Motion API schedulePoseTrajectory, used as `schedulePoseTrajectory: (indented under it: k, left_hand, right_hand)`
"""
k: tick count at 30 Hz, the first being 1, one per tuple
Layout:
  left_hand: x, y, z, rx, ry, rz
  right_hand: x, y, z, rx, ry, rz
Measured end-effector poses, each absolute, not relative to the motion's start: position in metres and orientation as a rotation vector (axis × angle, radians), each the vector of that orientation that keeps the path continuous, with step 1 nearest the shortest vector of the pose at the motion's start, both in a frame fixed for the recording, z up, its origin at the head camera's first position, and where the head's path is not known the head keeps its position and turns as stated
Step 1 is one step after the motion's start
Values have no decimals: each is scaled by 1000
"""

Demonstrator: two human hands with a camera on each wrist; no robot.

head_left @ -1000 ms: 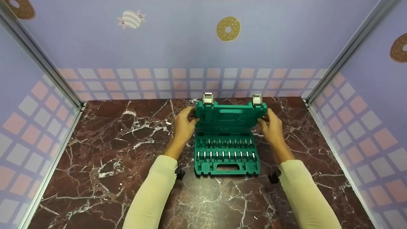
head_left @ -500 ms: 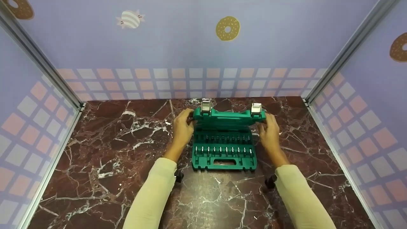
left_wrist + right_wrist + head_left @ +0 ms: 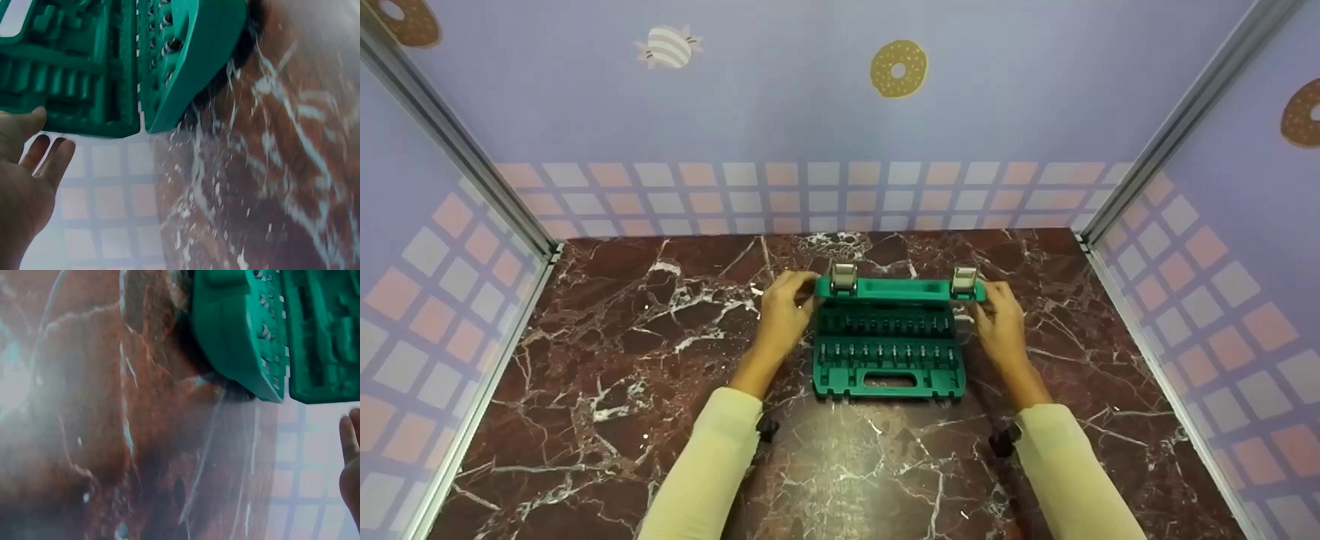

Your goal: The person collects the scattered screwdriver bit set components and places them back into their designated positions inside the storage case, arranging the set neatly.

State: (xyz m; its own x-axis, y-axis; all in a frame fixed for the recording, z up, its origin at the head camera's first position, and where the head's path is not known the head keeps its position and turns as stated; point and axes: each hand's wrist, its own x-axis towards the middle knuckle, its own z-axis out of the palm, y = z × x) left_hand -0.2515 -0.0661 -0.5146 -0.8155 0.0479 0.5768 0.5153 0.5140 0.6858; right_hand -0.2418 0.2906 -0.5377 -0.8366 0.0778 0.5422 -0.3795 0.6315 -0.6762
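A green plastic tool case [image 3: 889, 386] stands partly open on the marble-patterned table, its lid [image 3: 896, 289] tilted over the back of the base. Two rows of small silver bits [image 3: 894, 352] stand in the base, the rear row shaded by the lid. My left hand [image 3: 784, 315] holds the lid's left edge; in the left wrist view its thumb [image 3: 36, 118] lies against the lid's inner side, with fingers beyond the edge. At the right edge of the lid, my right hand [image 3: 999, 322] holds on with thumb and fingers. Metal latches [image 3: 844, 277] stick up at the lid's front corners.
The dark red marble tabletop [image 3: 622, 420] spreads around the case. Behind it rises a lilac wall [image 3: 780, 97] with printed checks and doughnuts, and side panels [image 3: 1245, 300] close in left and right. Both forearms wear pale sleeves with dark wrist cameras [image 3: 1003, 436].
Between both hands the lid has swung down and toward me, from nearly upright to tilted over the base. The case has also shifted slightly back.
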Motion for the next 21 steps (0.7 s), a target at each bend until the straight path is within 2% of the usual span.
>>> schedulePoseTrajectory:
  k: [8,15,21]
  left_hand:
    - [-234,-82,-499,-435,-2558,-1426]
    - [-224,-98,-489,-482,-2695,-1719]
    - [-219,-100,-486,-534,-2707,-1810]
  right_hand:
    - [-223,305,-523,232,-2552,1293]
    - [-209,311,-512,254,-2567,1688]
    - [-205,313,-512,276,-2577,1691]
